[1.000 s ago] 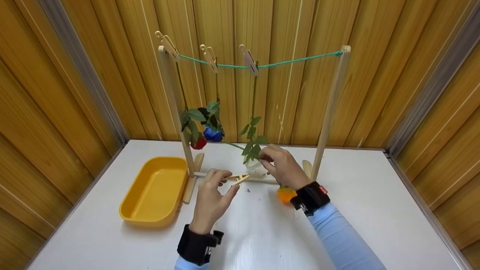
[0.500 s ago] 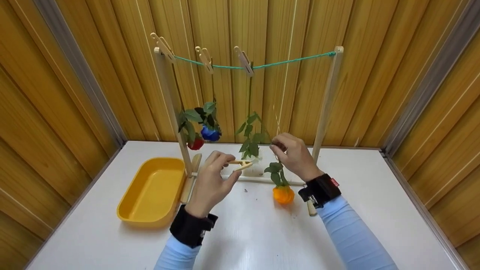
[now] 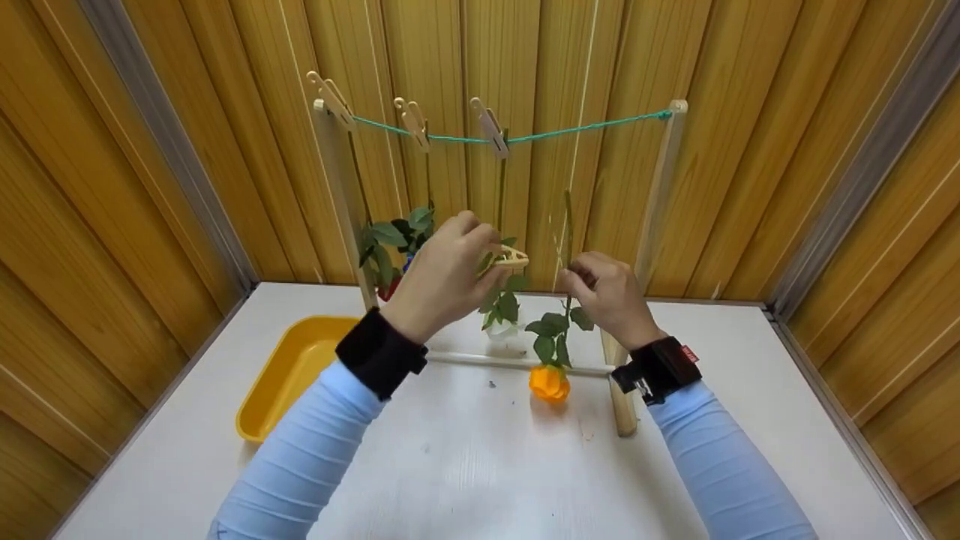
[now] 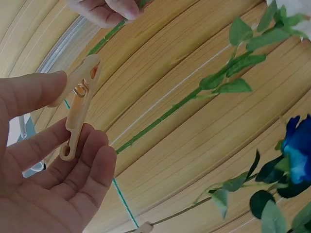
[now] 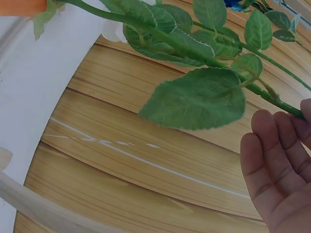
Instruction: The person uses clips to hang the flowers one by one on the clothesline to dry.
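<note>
My left hand [image 3: 450, 277] pinches a beige clothespin [image 4: 80, 109] between thumb and fingers, below the green line [image 3: 592, 127]. An orange rose [image 3: 550, 384] hangs head down from my right hand [image 3: 613, 296], which pinches its green stem [image 3: 568, 225]; the bare stem end points up, under the line's right half. Along the line's left half, a red rose [image 3: 388, 289], a blue rose [image 4: 297, 148] and a pale rose [image 3: 501, 328] hang upside down from clothespins [image 3: 490, 127]. In the head view my left hand partly covers the red and blue ones.
The line is tied between two wooden posts [image 3: 664, 187] of a stand with a low crossbar [image 3: 480, 360]. A yellow basin [image 3: 251, 420] sits at left on the white table [image 3: 465, 465], partly behind my left arm. Wood-patterned panels [image 3: 637, 45] enclose the back and sides.
My left hand has risen toward the line with the clothespin. My right hand has moved right and slightly up, drawing the orange rose away from the pale one, its stem now upright.
</note>
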`<state>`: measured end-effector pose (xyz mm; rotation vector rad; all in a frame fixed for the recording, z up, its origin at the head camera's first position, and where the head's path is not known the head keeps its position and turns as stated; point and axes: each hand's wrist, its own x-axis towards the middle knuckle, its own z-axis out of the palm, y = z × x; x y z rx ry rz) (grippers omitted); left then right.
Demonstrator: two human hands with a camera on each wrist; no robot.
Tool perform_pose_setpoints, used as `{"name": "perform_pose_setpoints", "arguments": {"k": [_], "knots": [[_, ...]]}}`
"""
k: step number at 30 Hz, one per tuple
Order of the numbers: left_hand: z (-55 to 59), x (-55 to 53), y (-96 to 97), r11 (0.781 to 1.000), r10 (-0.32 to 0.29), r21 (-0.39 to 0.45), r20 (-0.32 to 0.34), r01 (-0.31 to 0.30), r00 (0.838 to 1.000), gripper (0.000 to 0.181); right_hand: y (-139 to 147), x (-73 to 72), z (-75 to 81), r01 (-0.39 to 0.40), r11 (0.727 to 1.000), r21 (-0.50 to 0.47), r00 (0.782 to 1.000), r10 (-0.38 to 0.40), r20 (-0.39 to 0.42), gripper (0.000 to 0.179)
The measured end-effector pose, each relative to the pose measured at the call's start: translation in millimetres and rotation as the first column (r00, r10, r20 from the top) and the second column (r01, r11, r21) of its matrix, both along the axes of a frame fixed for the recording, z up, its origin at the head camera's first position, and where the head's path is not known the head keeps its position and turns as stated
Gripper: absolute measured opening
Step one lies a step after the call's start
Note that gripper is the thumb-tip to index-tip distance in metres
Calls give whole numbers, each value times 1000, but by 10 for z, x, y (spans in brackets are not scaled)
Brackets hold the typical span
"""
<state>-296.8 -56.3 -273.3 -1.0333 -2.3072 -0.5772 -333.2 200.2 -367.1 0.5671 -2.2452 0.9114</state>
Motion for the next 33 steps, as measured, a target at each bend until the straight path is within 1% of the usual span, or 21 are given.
{"name": "perform_pose_setpoints", "arguments": {"k": [4, 6, 9, 13, 15, 19, 23, 26, 29, 33], "knots": [[340, -62, 81, 996, 13, -85, 8, -12, 1000, 18, 58, -29, 68, 10, 1000, -14, 1000, -11, -6, 10], [458, -79, 118, 992, 29, -125, 13, -27, 999, 15, 76, -40, 97, 18, 1000, -11, 1000, -18, 5, 11], [598, -101, 176, 980, 57, -189, 4, -55, 998, 14, 97, -67, 126, 31, 1000, -5, 1000, -31, 4, 11], [743, -134, 262, 958, 90, -271, -12, -90, 996, 18, 122, -76, 172, 42, 999, 6, 999, -43, 10, 15], [805, -150, 303, 949, 101, -299, -14, -101, 995, 21, 130, -71, 204, 47, 999, 11, 999, -47, 26, 19], [921, -182, 381, 941, 100, -321, -43, -109, 994, 25, 136, -76, 267, 60, 998, 21, 998, -61, 23, 21], [1033, -208, 458, 932, 93, -342, -91, -119, 991, 24, 136, -97, 320, 72, 996, 43, 997, -71, -29, 20], [1125, -229, 513, 922, 104, -362, -106, -136, 989, 27, 125, -108, 364, 78, 996, 43, 996, -76, -49, 21], [1214, -247, 563, 910, 126, -383, -113, -160, 986, 31, 109, -115, 407, 84, 996, 29, 995, -83, -49, 18], [1323, -269, 631, 899, 156, -392, -125, -194, 980, 33, 97, -115, 468, 106, 994, 18, 994, -106, -19, 16]]}}
